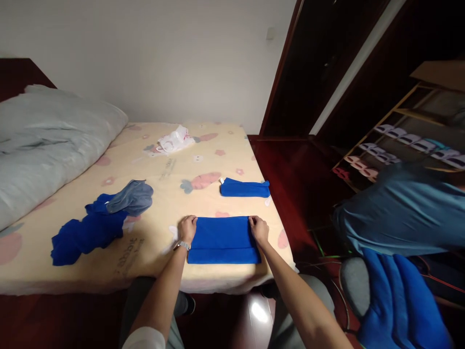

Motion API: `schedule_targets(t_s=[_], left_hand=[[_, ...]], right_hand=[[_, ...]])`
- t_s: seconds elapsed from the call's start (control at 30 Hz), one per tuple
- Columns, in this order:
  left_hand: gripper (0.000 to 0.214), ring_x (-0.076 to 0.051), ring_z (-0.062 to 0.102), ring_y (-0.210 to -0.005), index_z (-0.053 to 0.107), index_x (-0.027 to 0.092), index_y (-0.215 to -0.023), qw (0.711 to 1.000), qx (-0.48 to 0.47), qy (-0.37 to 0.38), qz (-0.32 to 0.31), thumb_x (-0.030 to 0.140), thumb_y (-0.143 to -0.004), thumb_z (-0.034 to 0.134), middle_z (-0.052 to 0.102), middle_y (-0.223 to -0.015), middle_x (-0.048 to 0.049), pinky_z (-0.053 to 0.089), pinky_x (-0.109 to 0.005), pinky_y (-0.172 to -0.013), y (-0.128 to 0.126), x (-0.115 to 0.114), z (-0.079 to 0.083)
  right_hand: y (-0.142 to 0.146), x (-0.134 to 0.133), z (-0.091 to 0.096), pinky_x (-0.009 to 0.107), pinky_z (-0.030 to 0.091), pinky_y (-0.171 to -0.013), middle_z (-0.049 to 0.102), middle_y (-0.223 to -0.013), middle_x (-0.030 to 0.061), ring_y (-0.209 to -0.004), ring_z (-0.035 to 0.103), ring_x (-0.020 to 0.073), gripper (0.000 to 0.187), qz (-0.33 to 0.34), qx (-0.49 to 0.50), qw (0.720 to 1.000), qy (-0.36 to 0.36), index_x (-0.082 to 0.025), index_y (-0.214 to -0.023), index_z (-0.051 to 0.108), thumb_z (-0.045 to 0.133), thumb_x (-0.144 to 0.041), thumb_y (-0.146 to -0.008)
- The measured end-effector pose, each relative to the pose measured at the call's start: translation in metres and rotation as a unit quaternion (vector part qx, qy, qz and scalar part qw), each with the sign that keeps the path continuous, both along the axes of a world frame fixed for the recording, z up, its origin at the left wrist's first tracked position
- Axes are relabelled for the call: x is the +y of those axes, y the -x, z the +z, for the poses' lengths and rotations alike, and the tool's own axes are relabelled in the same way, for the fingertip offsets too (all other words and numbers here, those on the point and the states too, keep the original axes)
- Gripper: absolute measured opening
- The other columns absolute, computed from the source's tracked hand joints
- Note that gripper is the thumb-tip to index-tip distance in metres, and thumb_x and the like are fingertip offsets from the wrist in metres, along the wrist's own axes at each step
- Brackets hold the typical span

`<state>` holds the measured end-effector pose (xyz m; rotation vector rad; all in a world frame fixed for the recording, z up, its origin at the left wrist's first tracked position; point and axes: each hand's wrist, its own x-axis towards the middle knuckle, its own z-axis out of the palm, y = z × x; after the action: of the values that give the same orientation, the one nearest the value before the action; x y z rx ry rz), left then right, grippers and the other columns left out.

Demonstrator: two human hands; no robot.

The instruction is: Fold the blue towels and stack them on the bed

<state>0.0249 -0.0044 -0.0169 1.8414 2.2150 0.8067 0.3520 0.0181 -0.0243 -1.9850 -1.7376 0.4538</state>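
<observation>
A blue cloth (224, 238), folded into a flat rectangle, lies on the bed near its front edge. My left hand (188, 229) pinches its far left corner, a watch on that wrist. At the far right corner my right hand (259, 229) has its fingers closed on the same cloth. Just beyond it rests a smaller folded blue cloth bundle (244, 189) with a white tag at its left end. To the left lie a crumpled blue cloth (89, 235) and a grey-blue cloth (133, 198) that partly overlaps it.
The bed (152, 266) has a cream sheet with carrot prints. A white plastic bag (176, 140) lies toward the wall, and a large plastic-wrapped bundle (54, 140) fills the left side. At right are a shoe rack (403, 109), a teal cloth (395, 208) and blue padded fabric (403, 300).
</observation>
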Motion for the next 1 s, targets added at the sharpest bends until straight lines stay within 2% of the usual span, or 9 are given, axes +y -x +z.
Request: schedule_targets(t_s=[0.07, 0.13, 0.2, 0.3, 0.4, 0.53, 0.73, 0.87, 1.0], left_hand=[[0.023, -0.022, 0.065, -0.101, 0.071, 0.017, -0.104, 1.000, -0.001, -0.018, 0.001, 0.021, -0.093, 0.050, 0.072, -0.107, -0.0118, 0.049, -0.034, -0.093, -0.004, -0.007, 0.003], [0.029, -0.023, 0.062, -0.110, 0.068, 0.016, -0.113, 0.999, 0.002, -0.045, -0.009, 0.023, -0.096, 0.046, 0.069, -0.115, -0.0133, 0.047, -0.036, -0.099, -0.008, -0.028, 0.006], [0.031, -0.024, 0.060, -0.114, 0.067, 0.018, -0.117, 0.995, 0.015, -0.075, -0.059, 0.025, -0.098, 0.043, 0.068, -0.117, -0.0125, 0.046, -0.039, -0.103, -0.011, -0.063, 0.007], [0.034, -0.024, 0.058, -0.120, 0.064, 0.026, -0.125, 0.976, 0.061, -0.071, -0.197, 0.028, -0.098, 0.044, 0.066, -0.125, -0.0082, 0.044, -0.042, -0.107, -0.012, -0.123, 0.006], [0.043, -0.023, 0.052, -0.131, 0.053, 0.033, -0.140, 0.956, 0.093, -0.031, -0.276, 0.030, -0.097, 0.047, 0.058, -0.140, -0.0035, 0.038, -0.045, -0.115, -0.009, -0.161, 0.005], [0.046, -0.022, 0.052, -0.132, 0.051, 0.030, -0.142, 0.958, 0.091, -0.022, -0.271, 0.026, -0.096, 0.048, 0.058, -0.141, -0.0045, 0.042, -0.044, -0.113, -0.001, -0.163, 0.002], [0.049, -0.018, 0.053, -0.132, 0.055, 0.027, -0.138, 0.953, 0.104, -0.043, -0.280, 0.012, -0.093, 0.042, 0.060, -0.140, -0.0034, 0.043, -0.040, -0.113, 0.007, -0.159, 0.000], [0.045, -0.018, 0.056, -0.128, 0.059, 0.027, -0.133, 0.947, 0.125, -0.035, -0.295, 0.012, -0.094, 0.041, 0.064, -0.135, -0.0039, 0.040, -0.042, -0.115, 0.009, -0.170, 0.009], [0.043, -0.019, 0.059, -0.123, 0.060, 0.028, -0.130, 0.946, 0.116, -0.027, -0.303, 0.014, -0.094, 0.042, 0.066, -0.130, -0.0037, 0.044, -0.042, -0.111, 0.009, -0.180, 0.010]], right_hand=[[0.002, -0.010, 0.006, 0.034, 0.044, -0.082, 0.072, -0.107, 0.0096, -0.097, 0.064, 0.0253, 0.031, -0.002, -0.014, 1.000, -0.021, -0.020, -0.110, 0.068, 0.043, -0.036, -0.099], [0.002, -0.032, 0.012, 0.037, 0.045, -0.086, 0.069, -0.112, 0.0116, -0.101, 0.062, 0.0262, 0.032, 0.017, -0.028, 0.997, -0.066, -0.019, -0.117, 0.064, 0.043, -0.033, -0.099], [-0.002, -0.066, 0.015, 0.040, 0.046, -0.091, 0.066, -0.116, 0.0121, -0.105, 0.060, 0.0261, 0.032, 0.089, -0.031, 0.989, -0.115, -0.020, -0.122, 0.062, 0.041, -0.030, -0.100], [-0.016, -0.121, 0.009, 0.044, 0.045, -0.101, 0.062, -0.127, 0.0106, -0.117, 0.057, 0.0260, 0.033, 0.257, -0.025, 0.957, -0.132, -0.024, -0.128, 0.059, 0.044, -0.029, -0.099], [-0.029, -0.153, -0.001, 0.048, 0.044, -0.107, 0.056, -0.139, 0.0099, -0.127, 0.052, 0.0275, 0.044, 0.332, -0.038, 0.934, -0.122, -0.027, -0.140, 0.051, 0.049, -0.026, -0.096], [-0.035, -0.151, -0.012, 0.050, 0.045, -0.107, 0.054, -0.142, 0.0103, -0.130, 0.052, 0.0276, 0.050, 0.333, -0.048, 0.932, -0.135, -0.026, -0.141, 0.050, 0.049, -0.019, -0.092], [-0.033, -0.138, -0.015, 0.049, 0.046, -0.106, 0.062, -0.132, 0.0096, -0.125, 0.056, 0.0253, 0.051, 0.311, -0.078, 0.931, -0.171, -0.024, -0.134, 0.056, 0.043, -0.007, -0.088], [-0.042, -0.146, -0.009, 0.048, 0.044, -0.108, 0.065, -0.127, 0.0085, -0.121, 0.058, 0.0250, 0.051, 0.324, -0.106, 0.924, -0.176, -0.024, -0.132, 0.057, 0.044, -0.005, -0.087], [-0.050, -0.161, -0.007, 0.049, 0.043, -0.108, 0.066, -0.127, 0.0077, -0.121, 0.058, 0.0249, 0.052, 0.337, -0.092, 0.922, -0.169, -0.026, -0.132, 0.058, 0.045, -0.005, -0.086]])
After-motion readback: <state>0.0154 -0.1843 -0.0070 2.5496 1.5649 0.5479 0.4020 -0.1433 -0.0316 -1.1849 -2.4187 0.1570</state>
